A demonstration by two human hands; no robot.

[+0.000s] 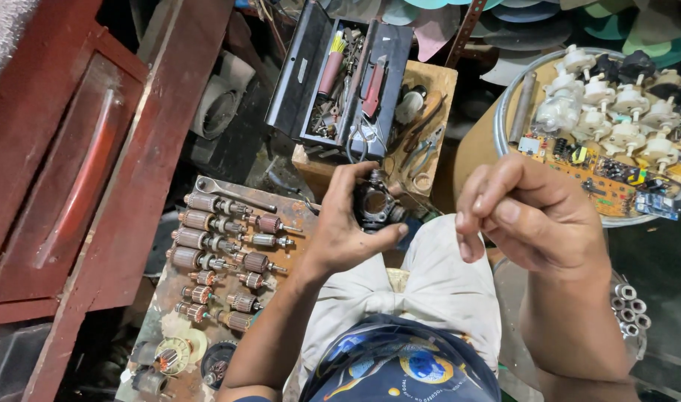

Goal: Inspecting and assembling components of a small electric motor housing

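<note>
Cluttered workshop: left hand (348, 223) clutching motor housing (375, 205).

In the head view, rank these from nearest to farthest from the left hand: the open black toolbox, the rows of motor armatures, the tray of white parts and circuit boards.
From the left hand:
1. Rows of motor armatures, just to its left on the board.
2. Open black toolbox, above it.
3. Tray of white parts and circuit boards, far right, beyond the right hand.

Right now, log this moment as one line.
left hand: grips small motor housing | right hand: raised, pinched, apart | armatures: rows on board
</note>
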